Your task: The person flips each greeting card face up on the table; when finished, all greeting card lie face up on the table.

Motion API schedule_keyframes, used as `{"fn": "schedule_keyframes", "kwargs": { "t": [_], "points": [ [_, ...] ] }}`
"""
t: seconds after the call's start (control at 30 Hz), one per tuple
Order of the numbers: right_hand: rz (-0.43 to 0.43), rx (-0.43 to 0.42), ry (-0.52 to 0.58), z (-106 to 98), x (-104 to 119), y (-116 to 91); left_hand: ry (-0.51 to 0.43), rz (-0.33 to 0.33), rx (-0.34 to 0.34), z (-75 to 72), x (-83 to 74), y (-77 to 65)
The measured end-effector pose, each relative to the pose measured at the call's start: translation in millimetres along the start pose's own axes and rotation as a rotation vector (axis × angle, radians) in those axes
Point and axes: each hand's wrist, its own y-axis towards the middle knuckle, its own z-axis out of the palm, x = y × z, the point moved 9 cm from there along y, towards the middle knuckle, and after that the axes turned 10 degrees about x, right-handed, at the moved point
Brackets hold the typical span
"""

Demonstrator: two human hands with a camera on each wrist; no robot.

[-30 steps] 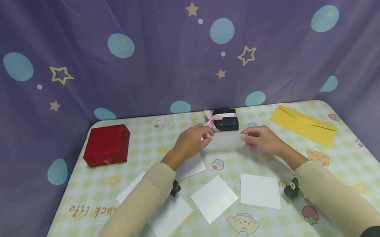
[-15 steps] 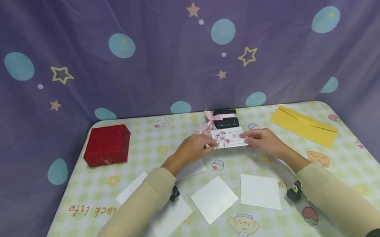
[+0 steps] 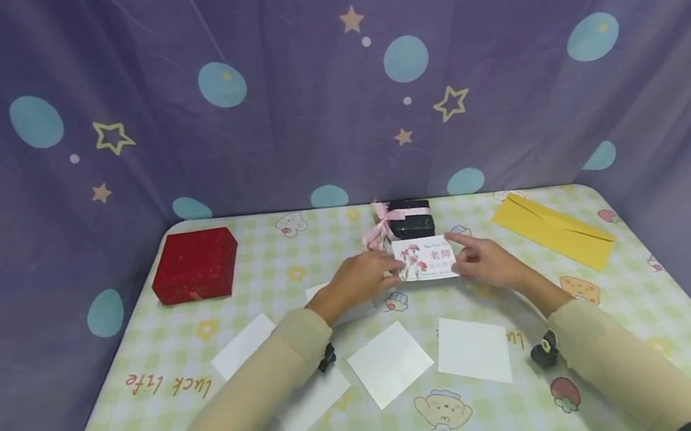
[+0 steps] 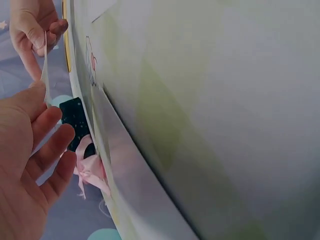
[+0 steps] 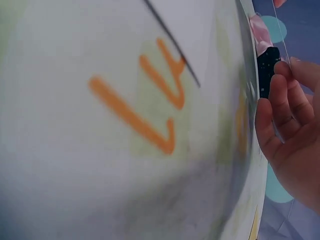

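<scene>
A small white card (image 3: 425, 260) printed with pink flowers and Chinese characters is held up above the table, its printed face toward the head camera. My left hand (image 3: 361, 278) pinches its left edge between thumb and fingers. At the opposite edge, my right hand (image 3: 489, 261) pinches it, with the index finger stretched along the upper corner. From the left wrist, the card (image 4: 46, 67) appears nearly edge-on between both hands. Just behind it sits a black gift box (image 3: 412, 223) tied with a pink ribbon bow (image 3: 382, 221).
Several white cards lie about the table, including one in the middle (image 3: 390, 364) and one to its right (image 3: 473, 350); my left arm partly covers others. A red box (image 3: 196, 265) stands at the back left, a yellow envelope (image 3: 554, 230) at the back right.
The card has tipped from a blank, blurred view to show its printed face, then come slightly toward me and right. Both hands have moved with it, keeping hold.
</scene>
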Motion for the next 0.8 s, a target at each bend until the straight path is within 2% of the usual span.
{"fn": "schedule_keyframes", "kwargs": {
  "t": [0.27, 0.5, 0.8],
  "points": [
    [0.026, 0.026, -0.086, -5.7, -14.5, -7.4, 0.105, 0.008, 0.069, 13.3, -17.0, 13.8],
    [0.037, 0.066, -0.101, -11.9, -21.1, -16.4, 0.137, 0.011, 0.109, 21.3, -31.6, 24.8],
    [0.072, 0.1, -0.126, -16.2, -28.6, -27.3, 0.148, 0.056, 0.07, 28.1, -44.4, 36.5]
  ]
}}
